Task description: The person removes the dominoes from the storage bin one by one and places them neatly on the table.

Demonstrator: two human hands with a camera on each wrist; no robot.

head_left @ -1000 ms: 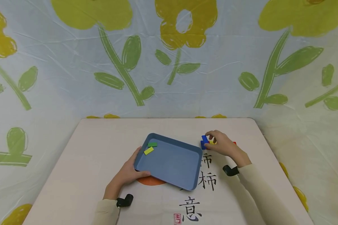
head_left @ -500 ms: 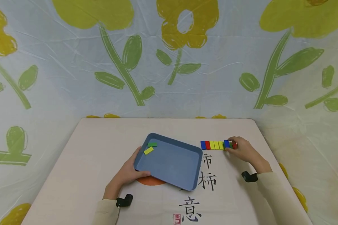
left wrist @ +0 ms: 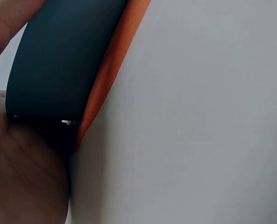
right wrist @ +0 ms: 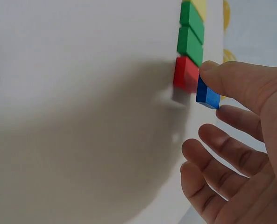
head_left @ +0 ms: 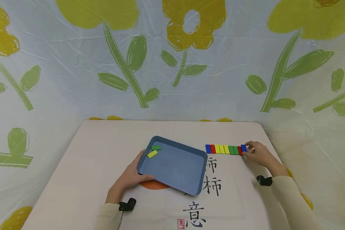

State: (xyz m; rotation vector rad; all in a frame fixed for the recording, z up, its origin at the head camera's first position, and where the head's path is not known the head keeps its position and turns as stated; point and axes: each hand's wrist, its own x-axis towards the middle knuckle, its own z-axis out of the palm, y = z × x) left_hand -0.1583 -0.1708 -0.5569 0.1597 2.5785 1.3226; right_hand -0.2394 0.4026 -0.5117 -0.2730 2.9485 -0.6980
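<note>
My right hand [head_left: 259, 154] pinches a small blue block [right wrist: 207, 94] between thumb and index finger; the other fingers are loosely bent. This block is just past the right end of a row of blocks, beside a red block [right wrist: 185, 74]. From left to right the row runs blue [head_left: 208, 149], red [head_left: 212, 149], three yellow [head_left: 221, 149], two green [head_left: 233, 150] and that red one. At the left, my left hand [head_left: 130, 175] grips the near-left corner of a blue-grey tray [head_left: 175, 166], thumb along its near side. Inside the tray lie a green block [head_left: 156, 147] and a yellow block [head_left: 152, 154].
A pale table cover [head_left: 83, 179] carries black brush characters [head_left: 194, 214], a red seal print [head_left: 180, 224] and an orange shape [head_left: 153, 185] partly under the tray. A flowered cloth [head_left: 218, 99] stands behind the table's far edge.
My right hand has carried the blue block rightward along the row, from its left end, over the green blocks, to beside the right-end red block. The left hand and tray stay put.
</note>
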